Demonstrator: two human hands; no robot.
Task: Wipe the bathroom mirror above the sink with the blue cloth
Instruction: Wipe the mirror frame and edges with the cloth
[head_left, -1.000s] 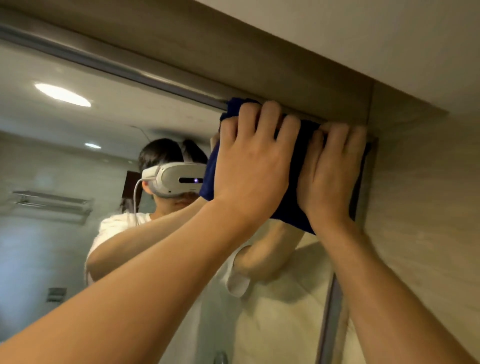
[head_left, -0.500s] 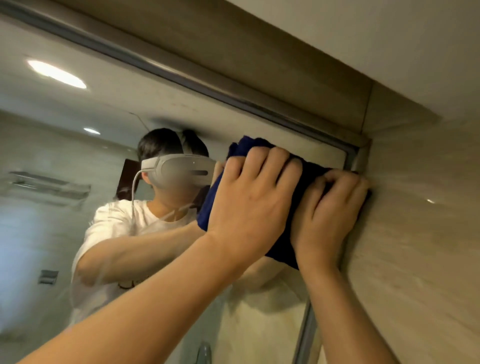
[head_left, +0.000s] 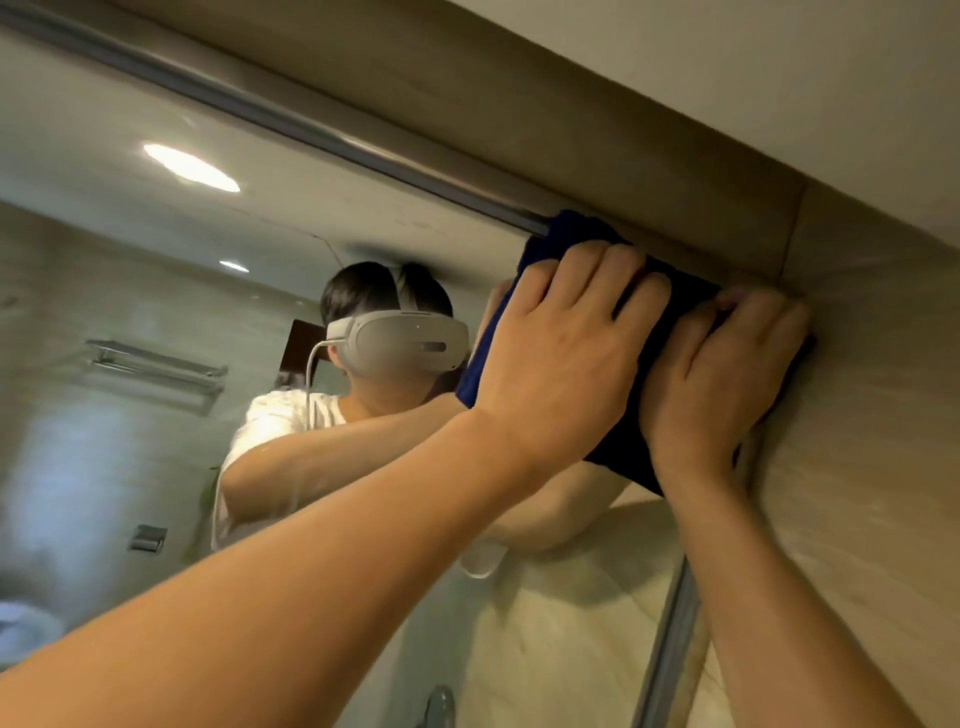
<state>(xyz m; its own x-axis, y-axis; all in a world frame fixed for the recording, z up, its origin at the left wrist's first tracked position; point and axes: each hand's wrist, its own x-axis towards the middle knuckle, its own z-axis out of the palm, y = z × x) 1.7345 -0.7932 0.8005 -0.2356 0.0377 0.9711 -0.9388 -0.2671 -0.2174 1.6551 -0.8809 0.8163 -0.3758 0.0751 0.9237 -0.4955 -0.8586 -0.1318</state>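
The dark blue cloth (head_left: 647, 317) is spread flat against the top right corner of the mirror (head_left: 260, 244), its upper edge touching the metal top frame (head_left: 270, 111). My left hand (head_left: 561, 358) presses on the cloth's left half with its fingers laid over it. My right hand (head_left: 722, 374) presses on the right half, fingertips against the side wall. Most of the cloth is hidden under the two hands. The mirror reflects a person in a white shirt and a headset.
A beige tiled wall (head_left: 862, 467) runs right beside the mirror's metal side edge (head_left: 670, 654). A tiled soffit (head_left: 623, 130) overhangs the top frame. A tap's top (head_left: 439, 704) shows at the bottom edge. A towel rack appears in the reflection.
Both hands slid the cloth down from the top frame, then back up into the corner. The view has tilted and shifted a little.
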